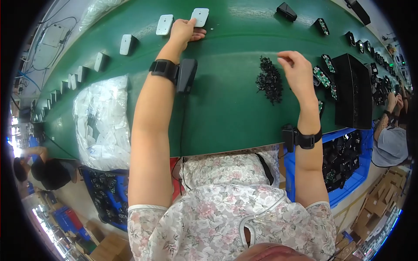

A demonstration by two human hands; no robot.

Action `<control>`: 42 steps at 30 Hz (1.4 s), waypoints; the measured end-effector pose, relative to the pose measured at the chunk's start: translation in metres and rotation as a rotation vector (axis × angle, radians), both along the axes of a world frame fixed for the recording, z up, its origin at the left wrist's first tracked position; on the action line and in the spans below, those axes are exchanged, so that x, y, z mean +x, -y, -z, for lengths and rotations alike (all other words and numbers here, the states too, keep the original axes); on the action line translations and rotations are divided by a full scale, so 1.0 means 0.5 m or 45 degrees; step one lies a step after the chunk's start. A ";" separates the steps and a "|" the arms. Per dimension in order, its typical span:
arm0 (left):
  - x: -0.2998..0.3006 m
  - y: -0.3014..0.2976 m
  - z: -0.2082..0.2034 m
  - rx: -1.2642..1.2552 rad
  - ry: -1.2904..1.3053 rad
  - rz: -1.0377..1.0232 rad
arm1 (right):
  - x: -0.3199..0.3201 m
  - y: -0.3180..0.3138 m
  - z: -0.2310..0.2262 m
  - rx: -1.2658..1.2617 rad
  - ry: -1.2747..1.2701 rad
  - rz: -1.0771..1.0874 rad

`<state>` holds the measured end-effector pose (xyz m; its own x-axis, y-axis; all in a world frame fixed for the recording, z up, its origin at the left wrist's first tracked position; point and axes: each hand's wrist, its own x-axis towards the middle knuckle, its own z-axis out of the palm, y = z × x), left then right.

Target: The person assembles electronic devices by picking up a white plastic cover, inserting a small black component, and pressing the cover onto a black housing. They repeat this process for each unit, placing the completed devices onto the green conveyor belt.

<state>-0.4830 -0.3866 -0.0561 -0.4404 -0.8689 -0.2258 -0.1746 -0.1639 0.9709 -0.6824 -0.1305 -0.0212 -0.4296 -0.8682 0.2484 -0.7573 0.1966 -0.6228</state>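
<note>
At the far side of the green table [226, 104], my left hand [185, 32] grips a white-faced plastic casing [200, 17], thumb against its near edge; some fingers stretch out beside it. A second such casing [164, 25] stands just left of that hand. My right hand [298, 71] hovers right of a loose pile of small black parts [270, 81]. Its thumb and forefinger are drawn together in a pinch; whatever lies between them is too small to make out. Black boxes are strapped to both wrists.
More white-faced casings [126, 45] form a curved row on the left, beyond a clear plastic bag of white parts [102, 126]. On the right are green circuit boards in black housings [322, 77], a black box [352, 93] and a blue crate [365, 152]. Co-workers sit at both sides.
</note>
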 end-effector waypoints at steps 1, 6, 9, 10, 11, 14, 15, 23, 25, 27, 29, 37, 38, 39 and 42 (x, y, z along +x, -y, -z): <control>-0.001 0.005 0.000 0.002 0.079 0.029 | -0.003 -0.013 -0.006 -0.015 -0.052 0.068; 0.021 0.013 0.004 -0.288 0.480 -0.040 | 0.000 -0.105 0.004 0.048 -0.487 0.164; 0.038 -0.042 0.005 -0.805 0.586 -0.297 | 0.021 -0.124 0.024 0.199 -0.503 0.274; 0.050 -0.068 0.007 -1.145 0.541 -0.392 | 0.025 -0.125 0.025 0.194 -0.498 0.253; 0.070 -0.109 -0.004 -1.085 0.417 -0.323 | 0.030 -0.122 0.029 0.133 -0.499 0.190; 0.128 -0.262 -0.049 -0.933 0.307 -0.123 | 0.014 -0.122 0.042 0.052 -0.459 0.087; 0.154 -0.299 -0.048 -0.939 0.369 -0.071 | 0.010 -0.121 0.045 0.044 -0.442 0.077; 0.396 -0.414 -0.060 -1.010 0.578 -0.525 | 0.016 -0.132 0.066 -0.001 -0.704 0.043; 0.486 -0.386 -0.061 -1.141 0.769 -0.813 | -0.006 -0.139 0.089 -0.100 -0.613 0.131; 0.590 -0.354 -0.064 -1.050 1.050 -0.826 | 0.004 -0.138 0.077 -0.094 -0.335 0.181; 0.685 -0.335 -0.048 -1.058 1.217 -0.806 | 0.020 -0.126 0.064 -0.086 -0.055 0.234; 0.750 -0.305 -0.026 -1.033 1.345 -0.369 | 0.131 -0.051 0.014 -0.277 0.313 -0.205; 0.743 -0.298 -0.029 -0.976 1.344 -0.454 | 0.141 -0.042 0.011 -0.252 0.326 -0.225; 0.735 -0.291 -0.029 -0.983 1.328 -0.439 | 0.150 -0.033 0.007 -0.253 0.317 -0.206; 0.742 -0.270 -0.013 -1.046 1.662 -0.595 | 0.180 -0.003 -0.007 -0.201 0.432 -0.313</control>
<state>-0.1118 -0.2516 -0.0497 -0.0053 -0.9345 0.3558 -0.9982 0.0264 0.0546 -0.5925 -0.1291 -0.0175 -0.2952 -0.9175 0.2664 -0.5173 -0.0809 -0.8520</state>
